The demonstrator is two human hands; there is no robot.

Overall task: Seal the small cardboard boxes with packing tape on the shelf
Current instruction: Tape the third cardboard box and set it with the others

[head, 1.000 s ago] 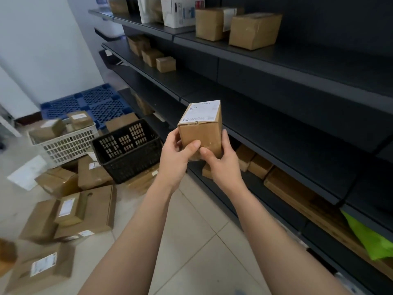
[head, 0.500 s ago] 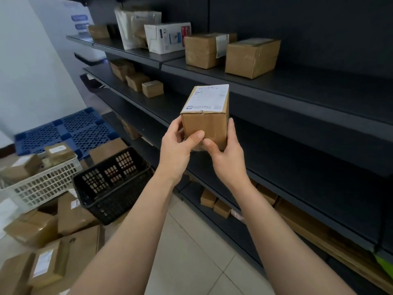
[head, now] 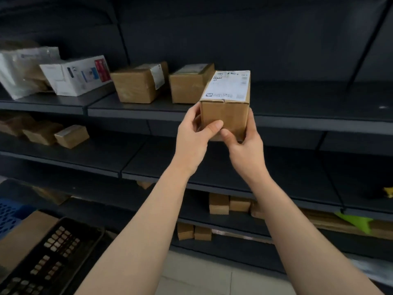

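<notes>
A small cardboard box [head: 225, 111] with a white shipping label on top is held up at the front edge of the upper dark shelf [head: 319, 122]. My left hand [head: 192, 137] grips its left side, thumb across the near face. My right hand [head: 244, 143] grips its right side and lower edge, thumb beside the left thumb. The box sits level, just right of two brown boxes [head: 187, 86] standing on that shelf. No packing tape is in view.
On the upper shelf stand another brown box [head: 136, 86], a white printed carton [head: 76, 76] and a plastic-wrapped parcel [head: 23, 69]. Small boxes [head: 71, 136] sit on the middle shelf and more [head: 219, 204] lower down. A black basket [head: 49, 258] stands at the bottom left.
Both hands raised the box from waist height up to the upper shelf's edge and to the right. The view swung from the floor toward the shelves.
</notes>
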